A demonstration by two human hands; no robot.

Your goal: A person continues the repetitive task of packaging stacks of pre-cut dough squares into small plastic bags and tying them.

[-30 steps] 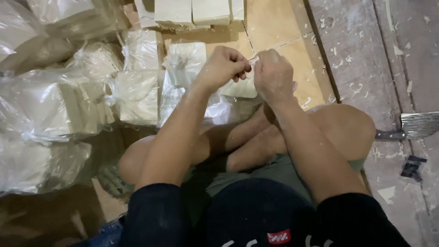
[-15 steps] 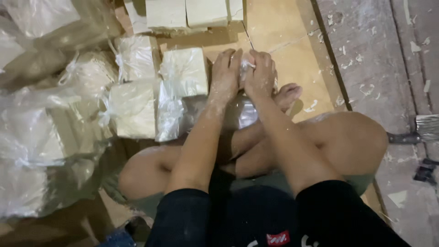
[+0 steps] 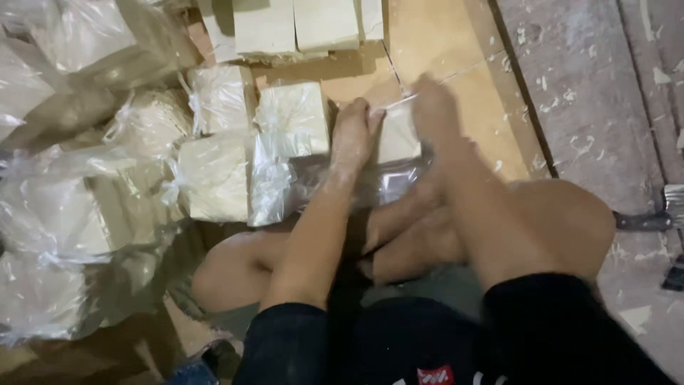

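I sit cross-legged on the floor. Both hands reach forward over a pale block (image 3: 397, 137) wrapped in clear plastic that lies in front of my feet. My left hand (image 3: 354, 132) presses on the block's left side with fingers closed on the plastic. My right hand (image 3: 436, 108) is blurred above the block's right corner and pinches a thin twisted strip of plastic stretched between the two hands. Loose clear wrap (image 3: 388, 187) trails toward my shins.
Several bagged pale blocks (image 3: 214, 175) lie to the left on the wooden board (image 3: 427, 36). Unwrapped pale slabs (image 3: 296, 25) line the far edge. Crumpled clear bags (image 3: 57, 214) pile up at far left. A flecked concrete floor (image 3: 591, 93) and a metal tool (image 3: 652, 214) lie at right.
My hands went from raised and twisting plastic near my chest down and forward onto the block. The view tilted forward with them.
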